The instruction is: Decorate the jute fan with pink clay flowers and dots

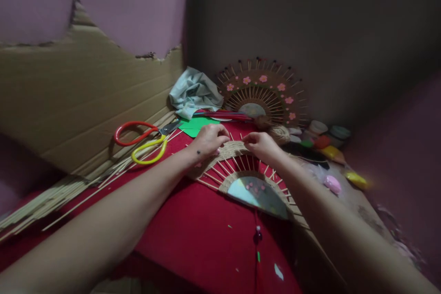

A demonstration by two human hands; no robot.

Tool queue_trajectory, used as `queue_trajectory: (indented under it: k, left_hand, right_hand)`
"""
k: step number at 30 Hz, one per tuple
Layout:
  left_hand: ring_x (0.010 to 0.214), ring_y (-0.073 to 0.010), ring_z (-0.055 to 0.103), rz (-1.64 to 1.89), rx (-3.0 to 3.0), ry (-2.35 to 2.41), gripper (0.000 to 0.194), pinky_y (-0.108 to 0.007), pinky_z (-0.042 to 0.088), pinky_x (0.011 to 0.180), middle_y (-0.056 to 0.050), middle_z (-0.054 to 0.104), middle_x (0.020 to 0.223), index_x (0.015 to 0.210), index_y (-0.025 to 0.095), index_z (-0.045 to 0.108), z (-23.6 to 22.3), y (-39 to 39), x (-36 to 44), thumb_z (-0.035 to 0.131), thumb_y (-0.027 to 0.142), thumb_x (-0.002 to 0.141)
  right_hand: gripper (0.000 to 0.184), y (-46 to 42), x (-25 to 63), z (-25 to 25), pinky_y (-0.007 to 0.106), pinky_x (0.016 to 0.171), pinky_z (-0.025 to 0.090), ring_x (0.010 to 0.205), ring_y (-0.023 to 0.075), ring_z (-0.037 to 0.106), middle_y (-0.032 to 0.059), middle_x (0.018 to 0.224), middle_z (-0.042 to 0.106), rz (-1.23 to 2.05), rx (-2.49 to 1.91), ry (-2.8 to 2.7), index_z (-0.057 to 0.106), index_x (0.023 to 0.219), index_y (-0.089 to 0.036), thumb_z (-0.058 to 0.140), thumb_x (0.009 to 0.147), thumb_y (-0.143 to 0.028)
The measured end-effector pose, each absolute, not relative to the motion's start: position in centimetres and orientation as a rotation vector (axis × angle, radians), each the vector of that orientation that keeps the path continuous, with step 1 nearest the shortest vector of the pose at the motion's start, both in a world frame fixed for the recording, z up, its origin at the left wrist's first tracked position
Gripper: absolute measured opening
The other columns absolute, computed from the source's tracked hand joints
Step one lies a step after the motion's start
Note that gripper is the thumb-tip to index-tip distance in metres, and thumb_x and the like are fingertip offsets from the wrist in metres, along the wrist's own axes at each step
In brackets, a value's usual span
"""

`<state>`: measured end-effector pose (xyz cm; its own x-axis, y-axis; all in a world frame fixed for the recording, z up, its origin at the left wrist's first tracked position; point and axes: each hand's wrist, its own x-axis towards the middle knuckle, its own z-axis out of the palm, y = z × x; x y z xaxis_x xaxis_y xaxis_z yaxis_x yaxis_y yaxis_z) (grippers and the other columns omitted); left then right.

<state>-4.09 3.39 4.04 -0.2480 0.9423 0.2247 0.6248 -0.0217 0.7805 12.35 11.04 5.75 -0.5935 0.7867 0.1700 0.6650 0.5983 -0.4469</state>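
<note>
A half-round fan of thin sticks and woven twine (234, 149) lies on the red cloth, its grey-blue centre (255, 193) toward me and a beaded red tassel (258, 234) hanging from it. My left hand (208, 140) rests at the upper left of the woven band, thumb and fingers pinched together. Across from it, my right hand (263, 144) is closed in a pinch at the band's upper right, near the stick tips. A short gap separates the two hands. Whatever is between the fingertips is too small to make out.
Scissors with red and yellow handles (148, 142) lie left, over a bundle of thin sticks (69, 197). Behind are green paper (195, 126), a crumpled pale cloth (196, 92) and a flowered fan (263, 78). Twine (279, 134) and a pink packet (332, 184) sit right.
</note>
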Motion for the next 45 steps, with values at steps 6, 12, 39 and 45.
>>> queue_trajectory:
  k: [6, 12, 39, 45]
  left_hand:
    - [0.065, -0.0138, 0.06, 0.922, 1.867, 1.907, 0.012, -0.023, 0.039, 0.06, -0.003, 0.068, 0.066, 0.073, 0.015, 0.073, 5.2, 5.4, -4.9, 0.063, 0.02, 0.069]
    - [0.063, -0.0151, 0.061, 0.72, 1.971, 1.922, 0.018, -0.024, 0.038, 0.057, -0.004, 0.07, 0.066, 0.078, 0.015, 0.076, 3.3, 6.9, -5.0, 0.063, 0.023, 0.068]
    - [0.081, -0.0217, 0.056, 0.302, 2.395, 2.06, 0.025, -0.036, 0.029, 0.075, -0.011, 0.065, 0.087, 0.09, 0.016, 0.074, 3.7, 5.7, -5.0, 0.054, 0.012, 0.076]
    - [0.086, -0.0227, 0.056, 0.246, 2.411, 2.096, 0.025, -0.037, 0.03, 0.078, -0.01, 0.067, 0.089, 0.091, 0.018, 0.074, 3.8, 4.8, -4.7, 0.051, 0.023, 0.084]
  right_hand:
    - [0.025, 9.3, 14.3, 5.2, 0.03, 0.07, 0.048, 0.079, 0.021, 0.067, 0.0105, 0.087, 0.073, 0.454, -1.14, -2.466, 0.071, 0.091, -0.014, 0.053, 0.075, -0.009]
    - [0.021, 6.1, 17.6, 4.0, 0.035, 0.077, 0.046, 0.087, 0.0224, 0.061, 0.01, 0.093, 0.069, 0.374, -1.057, -2.428, 0.067, 0.088, -0.017, 0.052, 0.076, -0.009]
    - [0.018, 3.9, 21.5, 0.8, 0.031, 0.071, 0.05, 0.079, 0.0177, 0.063, 0.0067, 0.085, 0.069, 0.375, -0.86, -2.056, 0.063, 0.089, -0.019, 0.048, 0.083, -0.011]
    - [0.018, 3.8, 21.5, 0.7, 0.03, 0.071, 0.05, 0.078, 0.0167, 0.063, 0.0076, 0.084, 0.069, 0.371, -0.846, -2.046, 0.064, 0.089, -0.016, 0.048, 0.084, -0.01]
